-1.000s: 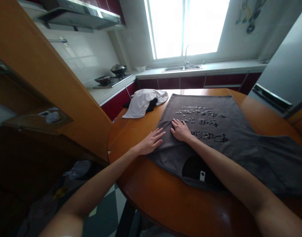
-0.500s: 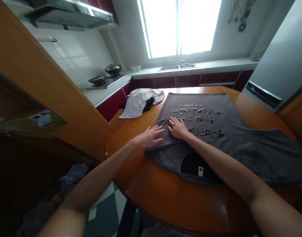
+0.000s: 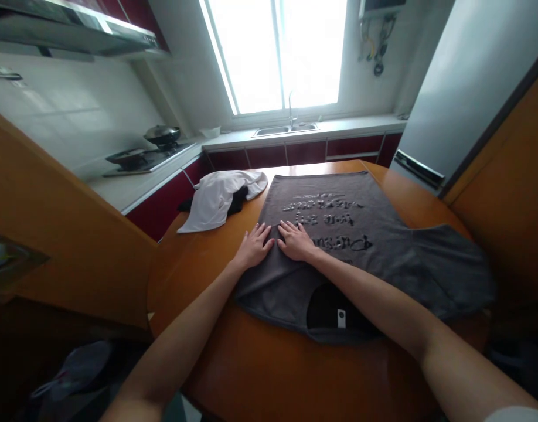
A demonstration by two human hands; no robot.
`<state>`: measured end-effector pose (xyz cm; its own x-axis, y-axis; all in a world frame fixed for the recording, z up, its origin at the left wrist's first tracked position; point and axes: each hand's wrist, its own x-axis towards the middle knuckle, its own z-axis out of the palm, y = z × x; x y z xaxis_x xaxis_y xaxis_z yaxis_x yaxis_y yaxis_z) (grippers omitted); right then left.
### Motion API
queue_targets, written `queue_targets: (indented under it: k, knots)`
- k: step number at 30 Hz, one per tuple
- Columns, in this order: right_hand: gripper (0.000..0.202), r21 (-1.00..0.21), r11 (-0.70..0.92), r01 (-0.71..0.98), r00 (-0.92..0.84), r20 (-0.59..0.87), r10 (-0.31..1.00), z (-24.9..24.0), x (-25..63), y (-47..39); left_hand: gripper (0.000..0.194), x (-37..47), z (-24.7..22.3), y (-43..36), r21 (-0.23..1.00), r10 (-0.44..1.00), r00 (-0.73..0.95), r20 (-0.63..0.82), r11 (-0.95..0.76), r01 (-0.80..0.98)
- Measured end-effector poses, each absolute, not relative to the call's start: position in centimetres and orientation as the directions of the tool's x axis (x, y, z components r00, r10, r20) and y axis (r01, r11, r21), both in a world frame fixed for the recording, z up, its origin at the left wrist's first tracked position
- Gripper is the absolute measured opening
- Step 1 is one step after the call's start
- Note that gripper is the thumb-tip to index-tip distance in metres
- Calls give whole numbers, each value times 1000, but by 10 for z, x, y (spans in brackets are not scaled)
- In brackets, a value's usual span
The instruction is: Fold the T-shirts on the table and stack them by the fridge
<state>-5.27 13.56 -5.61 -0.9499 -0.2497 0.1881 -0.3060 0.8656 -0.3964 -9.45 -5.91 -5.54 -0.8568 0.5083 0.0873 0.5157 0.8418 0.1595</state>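
A grey T-shirt (image 3: 383,252) with dark raised lettering lies spread on the round wooden table (image 3: 234,375), its neck opening and white label toward me. On its left edge rests my left hand (image 3: 252,246), palm down with the fingers spread. My right hand (image 3: 295,241) lies flat on the shirt just beside it, left of the lettering, fingers apart. Neither hand holds anything. The left sleeve area is folded inward under and near the hands, while the other sleeve stretches out to the right.
A white garment (image 3: 214,199) and a black one (image 3: 238,200) lie bunched at the table's back left. Beyond are a stove (image 3: 152,158) with two pans, a counter with a sink (image 3: 273,130), and a fridge (image 3: 436,99) at the right.
My left hand has moved closer to my right hand and now lies flat on the shirt's edge. The whole view has shifted, with the table appearing further left.
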Motion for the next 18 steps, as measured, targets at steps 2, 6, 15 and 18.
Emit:
queue_targets:
  k: [2, 6, 15, 18]
  knots:
    - [58, -425, 853, -304, -951, 185, -247, -54, -54, 136, 59, -95, -53, -59, 157, 496, -863, 95, 849, 505]
    - [53, -495, 830, -257, -961, 218, -167, -48, -58, 140, 60, -91, -47, -56, 170, 458, -870, 185, 857, 487]
    - [57, -464, 864, -195, -980, 130, -152, -48, -55, 142, 61, -85, -50, -58, 152, 460, -884, 86, 871, 468]
    - [54, -582, 799, -153, -985, 157, -74, -27, -68, 155, 62, -87, -54, -59, 190, 447, -891, 84, 870, 455]
